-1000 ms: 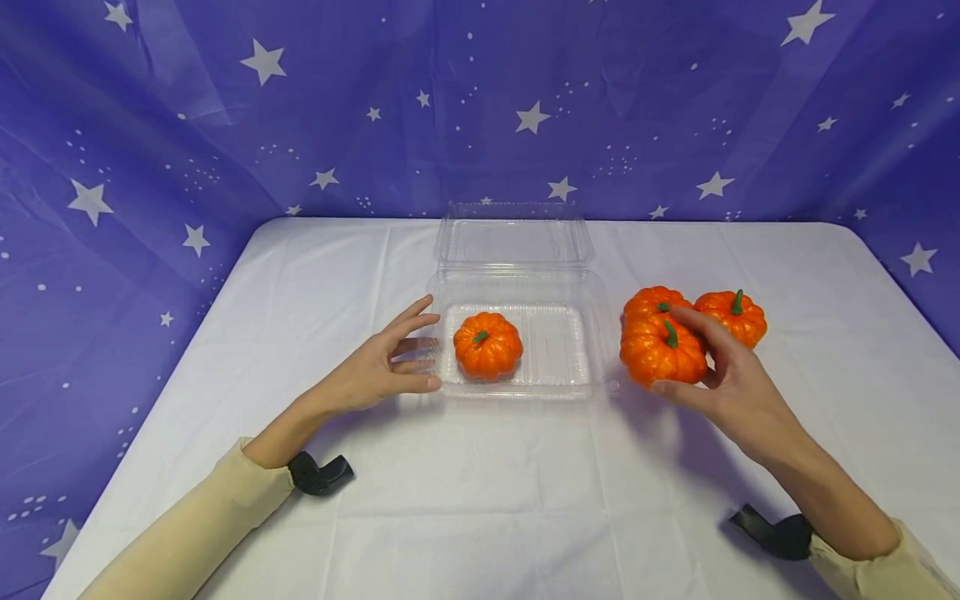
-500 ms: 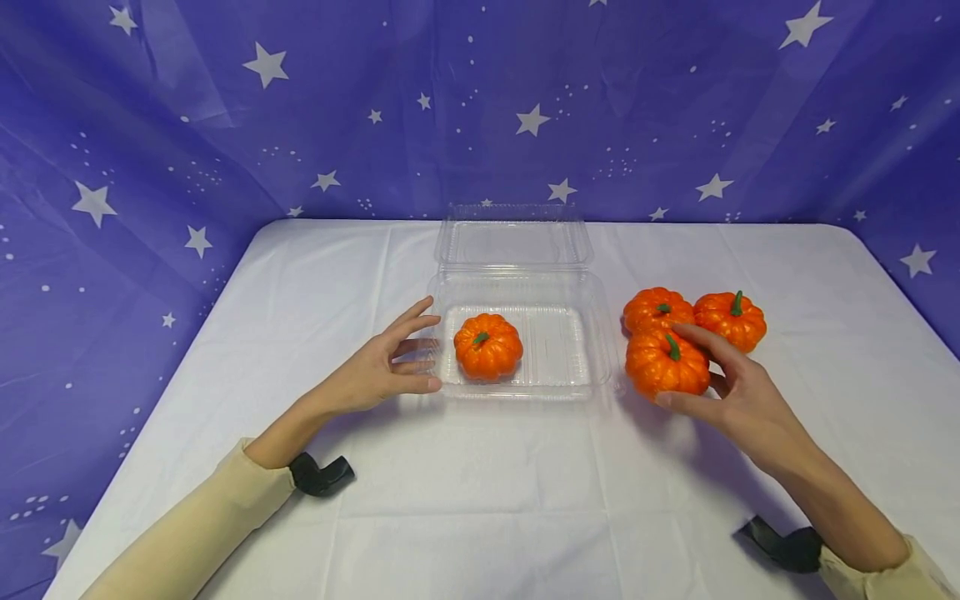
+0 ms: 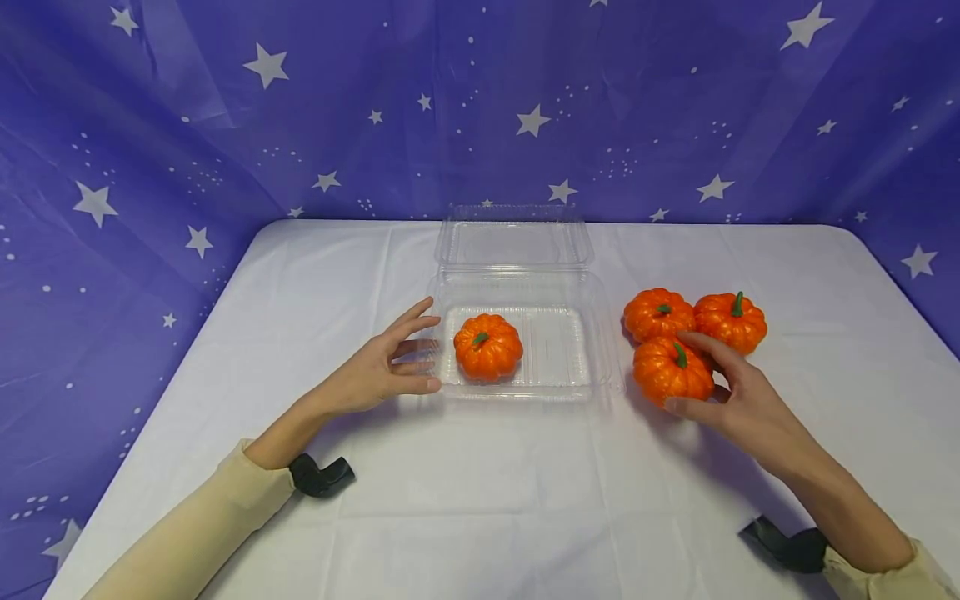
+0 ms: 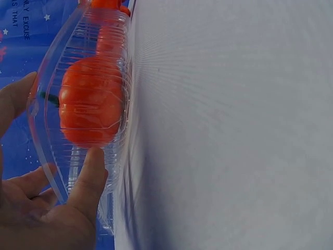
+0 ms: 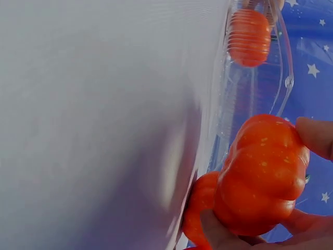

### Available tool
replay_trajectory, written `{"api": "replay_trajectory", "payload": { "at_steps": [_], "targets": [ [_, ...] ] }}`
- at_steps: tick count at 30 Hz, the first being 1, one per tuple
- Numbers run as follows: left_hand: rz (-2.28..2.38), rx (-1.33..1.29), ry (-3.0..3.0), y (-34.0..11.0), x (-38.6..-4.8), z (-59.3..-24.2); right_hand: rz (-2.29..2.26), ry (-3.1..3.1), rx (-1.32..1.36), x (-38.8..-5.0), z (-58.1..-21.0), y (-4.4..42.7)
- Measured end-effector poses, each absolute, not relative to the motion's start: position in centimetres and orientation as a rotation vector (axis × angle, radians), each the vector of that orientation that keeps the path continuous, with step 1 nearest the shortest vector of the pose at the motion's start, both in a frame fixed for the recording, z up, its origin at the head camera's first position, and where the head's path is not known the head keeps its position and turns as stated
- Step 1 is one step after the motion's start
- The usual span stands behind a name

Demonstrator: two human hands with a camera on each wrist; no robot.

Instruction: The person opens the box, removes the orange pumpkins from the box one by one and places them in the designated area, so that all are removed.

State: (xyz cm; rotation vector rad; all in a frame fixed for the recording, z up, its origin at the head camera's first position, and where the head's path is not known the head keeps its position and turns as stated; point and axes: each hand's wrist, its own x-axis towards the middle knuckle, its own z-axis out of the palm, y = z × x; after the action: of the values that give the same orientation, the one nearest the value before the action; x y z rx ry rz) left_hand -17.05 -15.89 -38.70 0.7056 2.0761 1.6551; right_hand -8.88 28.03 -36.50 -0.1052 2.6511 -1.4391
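Note:
A small orange pumpkin [image 3: 672,372] with a green stem is gripped from its right side by my right hand [image 3: 738,400], thumb in front and fingers behind. In the right wrist view this held pumpkin [image 5: 263,174] appears raised off the cloth. Behind it two more pumpkins, one at left [image 3: 659,314] and one at right [image 3: 731,322], sit on the table. A clear plastic clamshell container [image 3: 555,346] lies with its lid folded back, one pumpkin [image 3: 487,347] inside at the left. My left hand [image 3: 375,367] rests with extended fingers at the container's left wall.
A white cloth [image 3: 480,500] covers the table. The clear lid [image 3: 513,242] lies behind the container, towards the purple star-patterned curtain [image 3: 480,100]. Black wrist mounts, left [image 3: 321,477] and right [image 3: 785,546], stick out from the forearms.
My right hand has carried the held pumpkin slightly right and towards me, away from the two behind it. The left hand and the container have stayed in place.

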Motion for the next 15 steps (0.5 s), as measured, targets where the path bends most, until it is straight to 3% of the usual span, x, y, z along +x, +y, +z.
{"api": "replay_trajectory", "payload": {
  "at_steps": [15],
  "targets": [
    [1.663, 0.702, 2.063, -15.86, -17.12, -38.66, -1.393, 2.62, -0.087, -8.95, -37.1, 28.8]
  ]
}}
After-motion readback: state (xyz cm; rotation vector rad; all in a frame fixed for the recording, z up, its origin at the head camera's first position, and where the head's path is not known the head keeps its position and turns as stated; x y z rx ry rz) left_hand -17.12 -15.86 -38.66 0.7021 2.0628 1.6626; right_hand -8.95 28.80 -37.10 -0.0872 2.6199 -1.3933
